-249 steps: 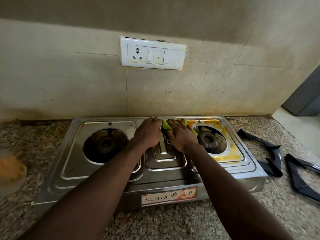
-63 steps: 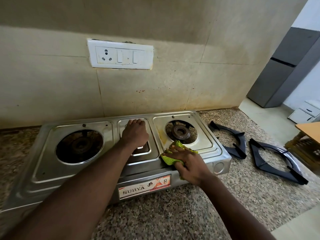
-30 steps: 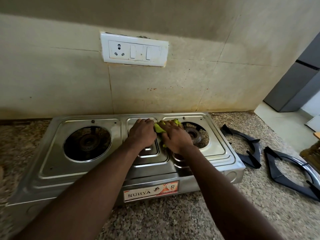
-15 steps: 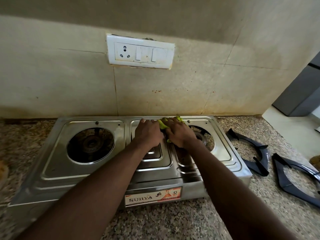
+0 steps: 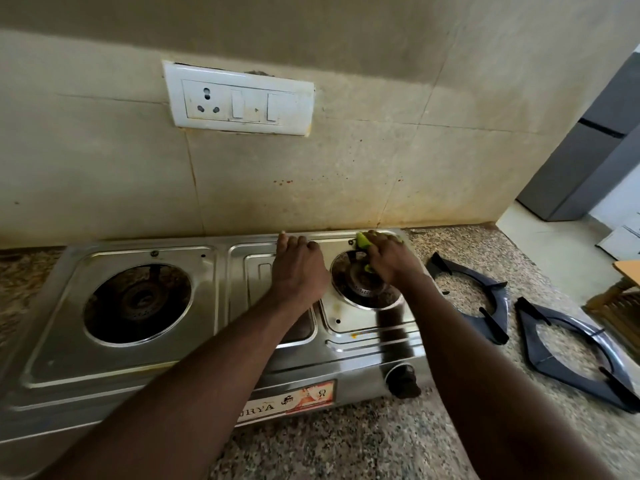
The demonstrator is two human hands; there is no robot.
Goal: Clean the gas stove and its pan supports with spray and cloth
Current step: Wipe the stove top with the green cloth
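A two-burner steel gas stove [image 5: 121, 365] sits on a speckled granite counter against the tiled wall. My left hand [image 5: 298, 268] rests flat on the stove's middle panel, fingers reaching the back edge. My right hand [image 5: 389, 256] grips a green cloth [image 5: 363, 242] and presses it on the back rim of the right burner [image 5: 360, 289]. Most of the cloth is hidden under the hand. The left burner [image 5: 138, 301] is bare. Two dark pan supports [image 5: 491, 299] [image 5: 581, 358] lie on the counter right of the stove. No spray bottle is in view.
A white socket and switch plate [image 5: 239, 100] is on the wall above the stove. A black knob [image 5: 401, 381] sticks out of the stove's front right. The counter ends to the right, where a grey fridge [image 5: 581, 174] and a wooden piece [image 5: 623, 299] stand.
My right hand has moved the cloth from the stove's middle to the back rim of the right burner. My left hand has shifted slightly right toward the back edge.
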